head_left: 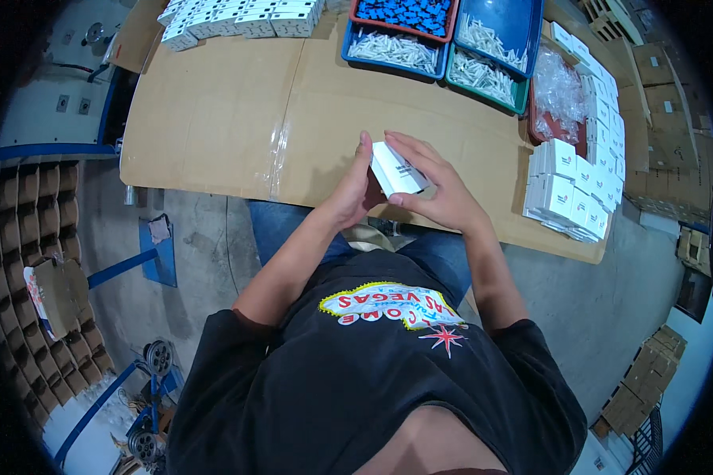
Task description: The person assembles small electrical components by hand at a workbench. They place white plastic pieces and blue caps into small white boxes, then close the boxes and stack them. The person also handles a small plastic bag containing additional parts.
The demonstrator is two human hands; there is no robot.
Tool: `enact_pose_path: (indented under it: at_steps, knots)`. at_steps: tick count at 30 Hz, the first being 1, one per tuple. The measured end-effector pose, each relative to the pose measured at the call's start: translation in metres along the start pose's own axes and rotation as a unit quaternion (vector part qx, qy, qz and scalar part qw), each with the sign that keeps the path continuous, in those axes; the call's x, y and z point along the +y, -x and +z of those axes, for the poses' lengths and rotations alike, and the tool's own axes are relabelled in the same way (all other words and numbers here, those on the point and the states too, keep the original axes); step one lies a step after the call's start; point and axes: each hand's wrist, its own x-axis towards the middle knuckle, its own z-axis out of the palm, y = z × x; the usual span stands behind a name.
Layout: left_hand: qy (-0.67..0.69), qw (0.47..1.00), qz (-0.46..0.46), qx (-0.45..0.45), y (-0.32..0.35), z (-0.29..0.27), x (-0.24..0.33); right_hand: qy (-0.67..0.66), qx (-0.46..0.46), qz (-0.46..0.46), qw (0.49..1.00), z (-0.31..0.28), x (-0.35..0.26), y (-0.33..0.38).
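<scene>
Between my two hands, above the near edge of the cardboard-covered table (214,119), is a small white box (394,169), tilted, with dark print on its face. My left hand (352,188) presses along the box's left side, its fingers and thumb close together. From the right, my right hand (448,191) grips the box, with the fingers over the far end and the thumb at the near end. The palm side of my left hand is partly hidden.
Beyond my hands stand a red tray of blue pieces (408,14) and blue (396,73) and green trays (483,96) of white pieces. White boxes are stacked at right (566,190) and far left (242,20). Clear plastic bags (558,91) fill a red tray.
</scene>
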Motion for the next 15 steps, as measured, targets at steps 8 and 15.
enact_pose_path:
  at_steps: [8,15]
  knots:
    - [0.126,0.991,0.04,0.031,0.006,0.027,-0.005,0.157,0.033,-0.067,0.985,-0.001,-0.01,-0.015]
    - [0.131,0.991,0.011,-0.015,0.002,0.021,-0.006,-0.164,0.083,0.053,0.981,-0.006,0.017,-0.015]
